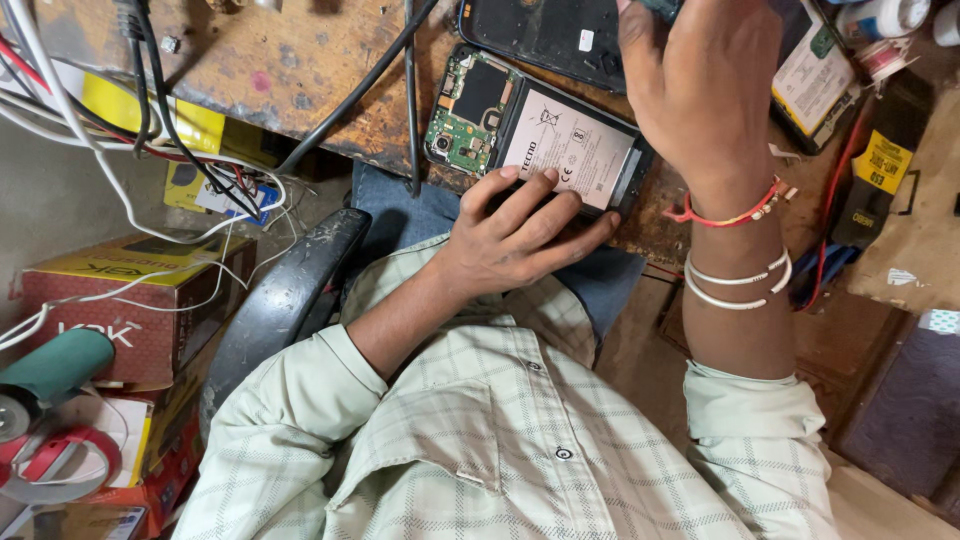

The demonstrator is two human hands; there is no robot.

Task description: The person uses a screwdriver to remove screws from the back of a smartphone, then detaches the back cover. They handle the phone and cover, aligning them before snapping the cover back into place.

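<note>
Head view: we note the opened phone (540,140) at the worktop (300,70) edge, left hand (520,235) pressing it with fingers spread flat, right hand (700,80) closed on a dark tool; a slip could gouge the exposed battery (570,150)

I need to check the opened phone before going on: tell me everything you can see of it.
The opened phone lies flat, back cover off, at the worn wooden bench's near edge. A green circuit board with a camera lens fills one end; a pale labelled battery fills the rest, inside a dark frame. The left hand rests its fingers on the battery end. The right hand hovers beside it.
</note>
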